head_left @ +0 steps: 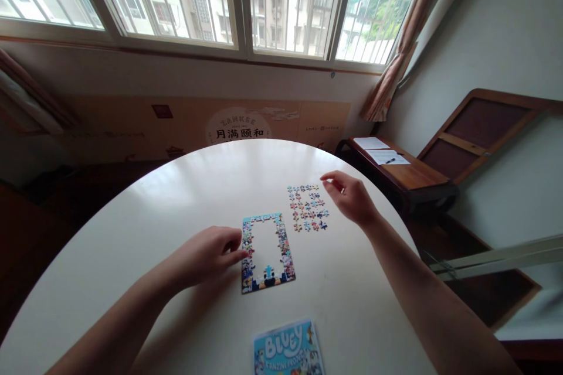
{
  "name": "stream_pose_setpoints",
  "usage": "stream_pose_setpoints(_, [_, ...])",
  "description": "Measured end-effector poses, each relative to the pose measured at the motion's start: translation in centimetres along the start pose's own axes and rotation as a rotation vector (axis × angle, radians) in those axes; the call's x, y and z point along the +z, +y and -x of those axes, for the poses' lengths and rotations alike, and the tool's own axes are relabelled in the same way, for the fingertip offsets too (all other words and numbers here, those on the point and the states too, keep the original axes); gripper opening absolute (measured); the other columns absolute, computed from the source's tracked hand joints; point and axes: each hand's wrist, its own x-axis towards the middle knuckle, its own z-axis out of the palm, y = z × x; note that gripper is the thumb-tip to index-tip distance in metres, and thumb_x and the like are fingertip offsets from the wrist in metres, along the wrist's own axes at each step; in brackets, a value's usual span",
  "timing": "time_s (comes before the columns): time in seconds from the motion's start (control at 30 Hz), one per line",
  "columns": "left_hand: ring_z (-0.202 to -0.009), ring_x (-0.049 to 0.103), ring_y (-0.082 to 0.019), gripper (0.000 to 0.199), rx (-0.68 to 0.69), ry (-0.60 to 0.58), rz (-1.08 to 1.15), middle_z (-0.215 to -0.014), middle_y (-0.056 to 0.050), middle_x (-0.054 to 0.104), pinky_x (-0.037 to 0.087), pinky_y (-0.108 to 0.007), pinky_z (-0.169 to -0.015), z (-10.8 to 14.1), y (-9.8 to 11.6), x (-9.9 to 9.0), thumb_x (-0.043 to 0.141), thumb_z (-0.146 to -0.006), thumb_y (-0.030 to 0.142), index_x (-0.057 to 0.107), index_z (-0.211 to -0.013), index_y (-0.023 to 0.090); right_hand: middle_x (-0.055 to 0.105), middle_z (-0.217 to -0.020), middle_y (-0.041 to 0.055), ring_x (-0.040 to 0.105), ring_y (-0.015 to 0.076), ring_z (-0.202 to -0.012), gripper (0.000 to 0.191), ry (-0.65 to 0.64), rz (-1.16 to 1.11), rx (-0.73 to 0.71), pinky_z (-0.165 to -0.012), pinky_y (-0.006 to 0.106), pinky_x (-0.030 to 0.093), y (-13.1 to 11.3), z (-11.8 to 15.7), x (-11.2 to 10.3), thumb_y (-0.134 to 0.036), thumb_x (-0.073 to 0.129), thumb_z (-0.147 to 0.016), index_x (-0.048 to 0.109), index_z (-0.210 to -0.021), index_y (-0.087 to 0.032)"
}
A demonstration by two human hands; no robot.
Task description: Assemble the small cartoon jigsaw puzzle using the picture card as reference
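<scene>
Nearest to the person, just on the near side of the puzzle border, a blue picture sheet (288, 348) headed "BLUEY" lies on the white round table (153, 205), cut off by the bottom of the view. Beyond it is the puzzle border (287, 252) itself, a rectangle whose 4 sides look joined; a light blue part juts inward from its near side, so filling beyond the outline appears barely begun. White shows across most of its middle, which seems to be the part left to fill. At the border's left edge, the left hand (220, 249) touches it with curled fingers and thumb; whether they pinch the edge or merely rest there cannot be told. To the right of the border, and apart from it, the loose pieces (308, 215) lie spread in about 5 rows, with a gap in the 2nd row from the far side; all of these look unplaced. Beyond and to the right of the border, the right hand (352, 194) hovers beside the far corner of those rows, its thumb and forefinger apart and no piece visible between them. Well beyond the border, to its right, papers (386, 157) lie on a wooden bench (424, 173).
</scene>
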Motion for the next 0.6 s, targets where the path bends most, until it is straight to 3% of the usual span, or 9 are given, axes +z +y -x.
stream_pose_setpoints(0.1, [-0.064,0.052,-0.018,0.032,-0.047,0.069,0.006,-0.073,-0.002,0.06,0.034,-0.028,-0.058,-0.1,-0.2,0.0,0.053,-0.09,0.049,0.066,-0.097,0.021,0.058,-0.066,-0.001,0.051,0.0138,-0.058,0.026,0.124,0.0,0.08,-0.059,0.027,0.041,2.1,-0.7,-0.3,-0.033,0.056,-0.091,0.072,-0.105,-0.018])
stream_pose_setpoints(0.23, [-0.072,0.058,-0.02,0.045,-0.048,0.074,0.032,-0.086,-0.006,0.066,0.041,-0.029,-0.063,-0.2,-0.2,-0.1,0.05,-0.092,0.046,0.065,-0.127,0.023,0.064,-0.07,-0.0002,0.056,0.0147,-0.06,0.024,-0.01,0.073,0.133,-0.063,0.028,0.045,2.5,-0.7,-0.5,-0.03,0.058,-0.087,0.075,-0.102,-0.022])
stream_pose_setpoints(0.37, [-0.081,0.063,-0.021,0.045,-0.019,0.067,0.068,-0.11,-0.01,0.069,0.047,-0.03,-0.07,-0.2,-0.4,0.0,0.047,-0.093,0.042,0.067,-0.13,0.025,0.073,-0.082,0.0011,0.062,0.0158,-0.068,0.022,-0.178,0.184,0.147,-0.068,0.029,0.047,1.9,-0.3,-0.8,-0.026,0.059,-0.086,0.078,-0.096,-0.025])
stream_pose_setpoints(0.5, [-0.077,0.063,-0.02,0.043,-0.018,0.089,0.082,-0.109,-0.01,0.069,0.048,-0.03,-0.069,-0.3,-1.0,0.4,0.047,-0.094,0.041,0.068,-0.129,0.027,0.076,-0.09,0.0025,0.066,0.0172,-0.074,0.021,-0.327,0.247,0.183,-0.067,0.029,0.047,1.7,0.0,-1.1,-0.025,0.059,-0.086,0.078,-0.094,-0.026])
stream_pose_setpoints(0.6, [-0.071,0.061,-0.018,0.042,-0.018,0.118,0.086,-0.107,-0.008,0.07,0.047,-0.029,-0.066,-0.5,-1.6,0.7,0.049,-0.094,0.042,0.068,-0.129,0.028,0.077,-0.09,0.0027,0.068,0.0191,-0.078,0.023,-0.34,0.292,0.226,-0.069,0.03,0.049,2.2,-0.1,-0.9,-0.024,0.059,-0.087,0.078,-0.099,-0.027])
